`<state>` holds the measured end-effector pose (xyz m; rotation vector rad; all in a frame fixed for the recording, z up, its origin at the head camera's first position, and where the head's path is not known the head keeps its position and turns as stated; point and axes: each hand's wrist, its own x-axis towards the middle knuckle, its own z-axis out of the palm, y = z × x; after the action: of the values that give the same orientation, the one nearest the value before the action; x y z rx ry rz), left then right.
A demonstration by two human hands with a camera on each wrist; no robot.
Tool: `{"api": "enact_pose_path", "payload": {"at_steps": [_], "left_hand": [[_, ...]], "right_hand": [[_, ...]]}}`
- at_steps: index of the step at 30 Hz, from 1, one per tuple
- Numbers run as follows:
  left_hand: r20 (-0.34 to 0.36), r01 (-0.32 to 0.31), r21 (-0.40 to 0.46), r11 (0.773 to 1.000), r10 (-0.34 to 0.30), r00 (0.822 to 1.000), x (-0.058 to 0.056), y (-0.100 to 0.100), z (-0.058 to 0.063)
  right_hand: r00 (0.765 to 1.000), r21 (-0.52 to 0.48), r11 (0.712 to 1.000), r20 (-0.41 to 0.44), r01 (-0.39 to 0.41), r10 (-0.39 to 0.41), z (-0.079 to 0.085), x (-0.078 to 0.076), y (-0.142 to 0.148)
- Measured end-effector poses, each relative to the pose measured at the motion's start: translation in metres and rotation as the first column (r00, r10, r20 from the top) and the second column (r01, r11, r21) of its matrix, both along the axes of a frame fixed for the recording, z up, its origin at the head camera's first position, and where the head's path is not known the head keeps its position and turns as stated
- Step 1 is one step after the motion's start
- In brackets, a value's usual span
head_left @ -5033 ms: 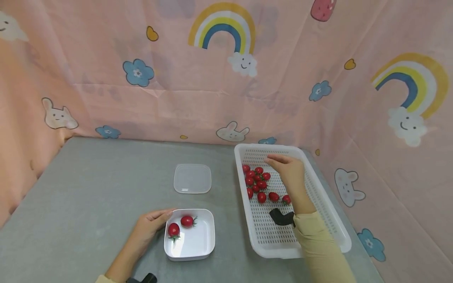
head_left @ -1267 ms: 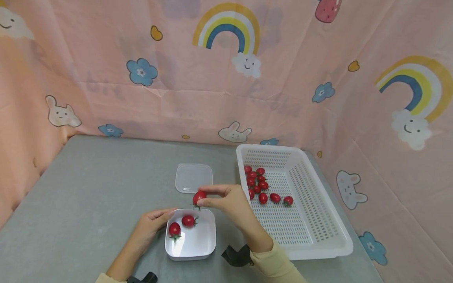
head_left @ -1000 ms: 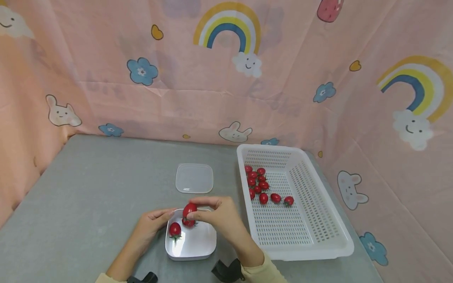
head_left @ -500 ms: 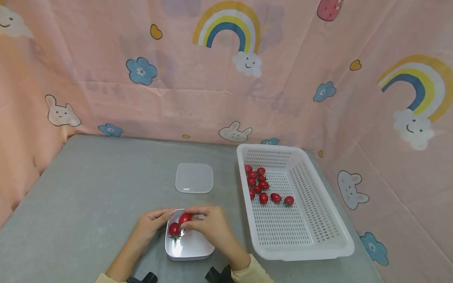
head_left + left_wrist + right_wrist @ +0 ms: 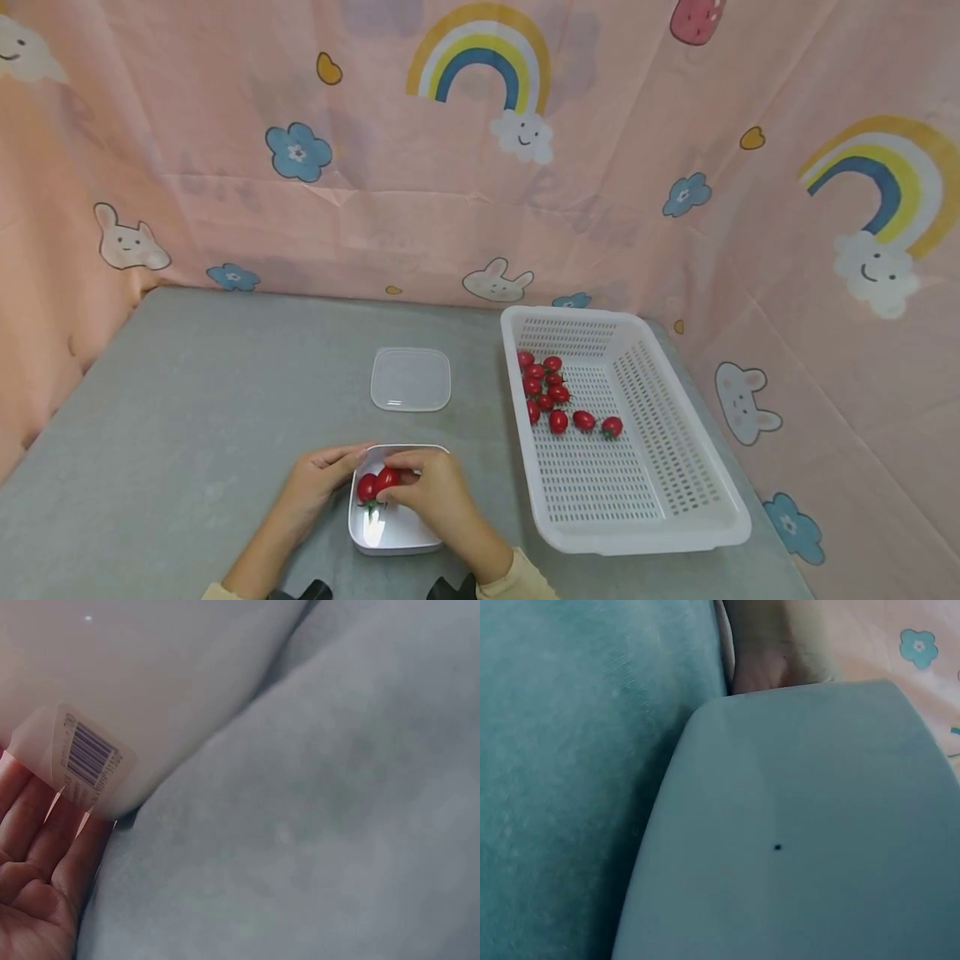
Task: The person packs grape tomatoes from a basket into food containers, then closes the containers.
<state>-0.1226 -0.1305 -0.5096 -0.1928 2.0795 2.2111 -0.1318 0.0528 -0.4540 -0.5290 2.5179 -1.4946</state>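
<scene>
A small white square box [image 5: 390, 537] stands at the front of the table in the head view. My left hand [image 5: 318, 483] holds its left back corner, thumb at the rim. In the left wrist view, fingers [image 5: 52, 832] lie against the box wall beside a barcode label [image 5: 91, 757]. My right hand [image 5: 435, 492] reaches inside the box and pinches a cherry tomato [image 5: 387, 479] between thumb and fingers. Another cherry tomato [image 5: 367, 488] lies right beside it, stem toward me. The right hand covers much of the box's inside. The box wall [image 5: 780, 787] fills the right wrist view.
On the right stands a white perforated basket [image 5: 600, 500], several cherry tomatoes [image 5: 557, 394] gathered along its left side. A translucent lid [image 5: 411, 380] lies flat behind the box. A pink patterned cloth [image 5: 480, 192] hangs behind the grey table [image 5: 225, 400].
My right hand came from the basket with a tomato and lowered it into the box, beside the front-left tomato. It now covers the other tomato there. My left hand stayed at the box.
</scene>
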Motion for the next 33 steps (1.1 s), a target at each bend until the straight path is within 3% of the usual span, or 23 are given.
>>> {"api": "enact_pose_path", "payload": {"at_steps": [11, 16, 25, 29, 33], "left_hand": [[0.017, -0.006, -0.002, 1.0, 0.006, 1.0, 0.0, 0.0, 0.001], [0.042, -0.012, 0.011, 1.0, 0.012, 0.999, -0.002, 0.0, 0.002], [0.029, 0.003, -0.013, 1.0, -0.003, 1.0, -0.001, 0.0, 0.002], [0.057, -0.01, -0.02, 1.0, 0.011, 0.998, -0.002, 0.0, 0.002], [0.075, -0.026, -0.026, 0.999, 0.028, 0.997, -0.002, 0.001, 0.002]], "right_hand": [[0.992, 0.152, 0.988, -0.124, -0.016, 0.035, 0.001, 0.002, -0.001], [0.987, 0.175, 0.985, -0.159, -0.01, 0.038, -0.001, 0.001, -0.001], [0.993, 0.032, 0.999, -0.122, 0.001, 0.003, 0.003, 0.0, 0.0], [0.978, -0.044, 0.997, -0.196, 0.056, -0.064, 0.023, 0.001, 0.003], [0.968, -0.128, 0.989, -0.234, 0.067, -0.096, 0.054, -0.005, 0.013]]}}
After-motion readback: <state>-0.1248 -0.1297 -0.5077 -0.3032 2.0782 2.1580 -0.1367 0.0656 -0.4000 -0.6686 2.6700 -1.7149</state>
